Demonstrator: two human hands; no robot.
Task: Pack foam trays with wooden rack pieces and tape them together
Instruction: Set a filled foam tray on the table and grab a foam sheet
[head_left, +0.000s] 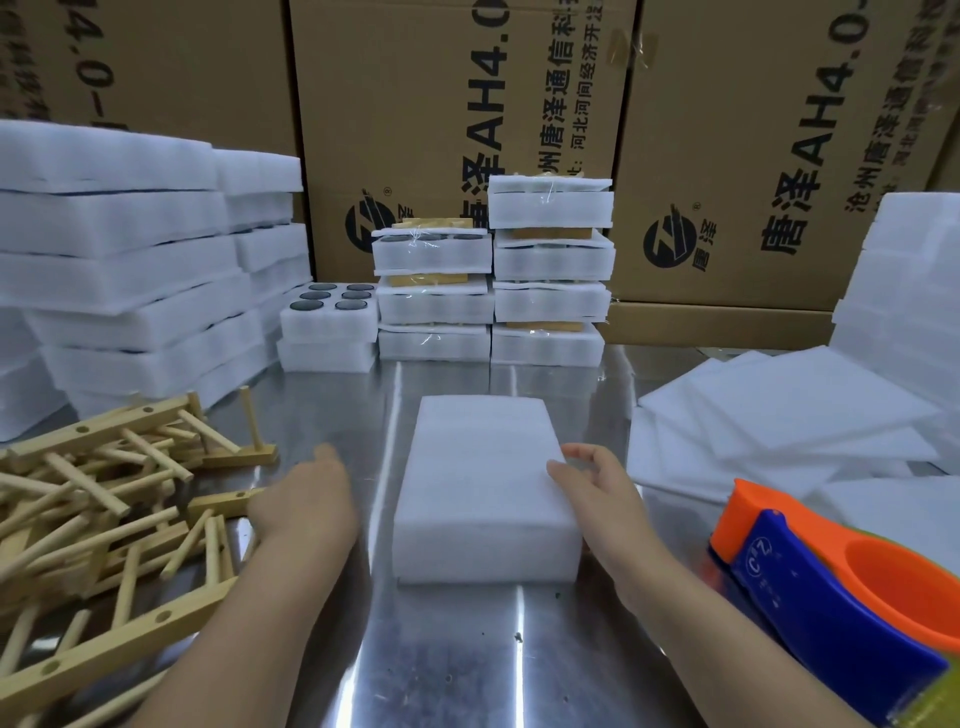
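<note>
Our right fingers (577, 453) lie loosely spread, tips touching the right edge of the white rectangular foam block (485, 483), which sits mid-way across the shiny steel surface (467, 654). Our left hand (306, 499) meets the pile of pale wooden rack pieces (104, 493); its fingers are hidden, so we cannot tell their grip. Farther back, a white six-hole foam tray (330, 325) holds dark discs beside taped foam stacks (550, 306), in front of brown cardboard boxes (457, 104).

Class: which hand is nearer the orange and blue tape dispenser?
Right. The right hand touches the foam block on its right side, left of the tape dispenser; the left hand lies beyond it.
</note>
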